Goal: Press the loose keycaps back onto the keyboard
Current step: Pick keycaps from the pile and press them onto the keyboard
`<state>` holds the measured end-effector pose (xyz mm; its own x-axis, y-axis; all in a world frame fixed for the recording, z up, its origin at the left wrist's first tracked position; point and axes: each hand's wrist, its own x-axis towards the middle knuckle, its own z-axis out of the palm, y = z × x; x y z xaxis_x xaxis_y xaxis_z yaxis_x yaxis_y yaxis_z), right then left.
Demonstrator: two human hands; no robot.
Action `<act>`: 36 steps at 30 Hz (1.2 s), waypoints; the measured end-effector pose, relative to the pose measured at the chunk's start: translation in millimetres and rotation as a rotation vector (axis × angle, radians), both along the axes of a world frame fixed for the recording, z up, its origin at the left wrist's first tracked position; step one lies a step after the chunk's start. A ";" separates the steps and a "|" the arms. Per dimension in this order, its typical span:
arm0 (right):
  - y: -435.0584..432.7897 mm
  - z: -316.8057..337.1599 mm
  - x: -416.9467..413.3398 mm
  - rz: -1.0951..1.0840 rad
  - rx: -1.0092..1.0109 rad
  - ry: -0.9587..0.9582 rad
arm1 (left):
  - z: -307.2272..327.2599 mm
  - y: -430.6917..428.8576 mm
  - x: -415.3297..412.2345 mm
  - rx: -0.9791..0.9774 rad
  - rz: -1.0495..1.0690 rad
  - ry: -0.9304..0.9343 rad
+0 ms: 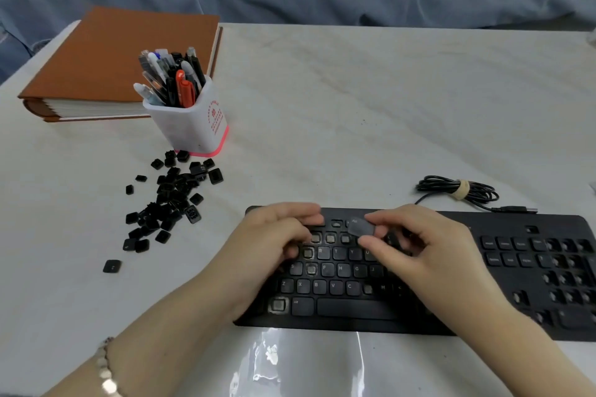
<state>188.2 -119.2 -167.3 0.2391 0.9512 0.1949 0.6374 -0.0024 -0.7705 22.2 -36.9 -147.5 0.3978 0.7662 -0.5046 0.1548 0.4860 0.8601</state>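
A black keyboard (351, 309) lies at the near edge of the table, with several keys in place and several bare sockets. My right hand (419, 251) hovers over its upper middle and pinches a dark keycap (361, 227) between thumb and fingers, tilted above the top rows. Over the keyboard's upper left my left hand (271, 242) rests with its fingers curled down onto the keys; whether it holds anything is hidden. A pile of several loose black keycaps (171, 200) lies on the table to the left, with one stray keycap (112, 266) nearer me.
A white pen cup (190, 126) full of pens stands behind the pile, in front of a thick brown book (106, 58). The keyboard's coiled cable (458, 192) lies behind its right half. A shiny plastic sheet (306, 361) covers the near table edge.
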 end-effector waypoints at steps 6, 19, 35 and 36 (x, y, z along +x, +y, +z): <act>-25.1 -15.9 31.2 -0.031 -0.119 -0.036 | -9.7 14.9 -8.6 0.118 0.140 -0.071; -89.2 -38.7 80.5 -0.028 -0.235 -0.126 | -26.3 -8.3 43.5 0.389 -0.121 0.114; -95.5 -55.0 63.8 0.048 -0.180 -0.150 | -49.6 -42.1 45.8 0.747 -0.186 0.319; -94.5 -57.0 61.5 0.042 -0.175 -0.160 | -50.7 -43.7 43.5 0.759 -0.197 0.326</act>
